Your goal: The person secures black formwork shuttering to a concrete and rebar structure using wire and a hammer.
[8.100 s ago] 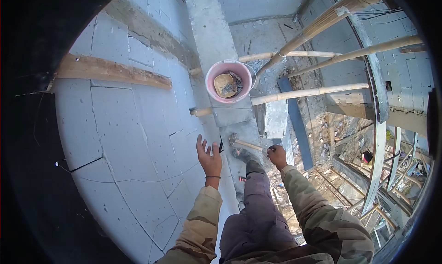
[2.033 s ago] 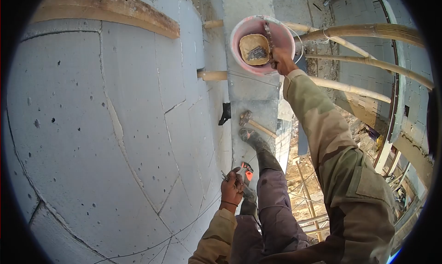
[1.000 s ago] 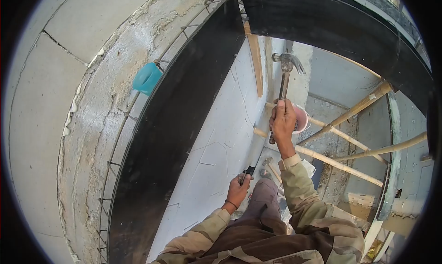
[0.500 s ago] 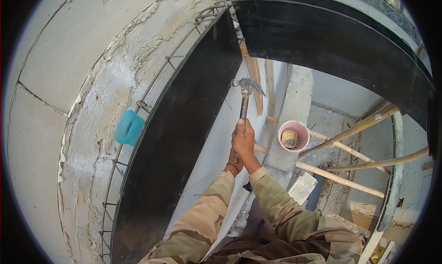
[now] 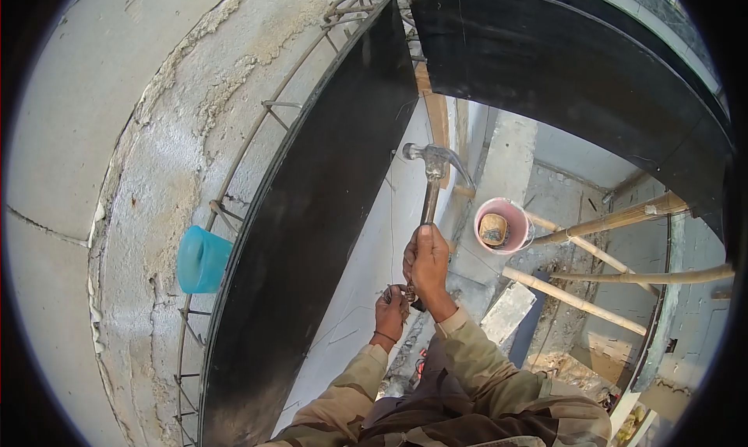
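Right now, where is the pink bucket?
In the head view, the pink bucket sits right of centre, just right of the hammer in the right hand, above the bamboo poles.

hammer (image 5: 433,174): 1 | bucket (image 5: 502,226): 1 | bamboo poles (image 5: 573,300): perhaps 4 | hands (image 5: 428,262): 2

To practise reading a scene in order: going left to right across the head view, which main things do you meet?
Blue plastic cap on the rebar → black formwork panel → left hand → hammer in the right hand → pink bucket → bamboo poles.
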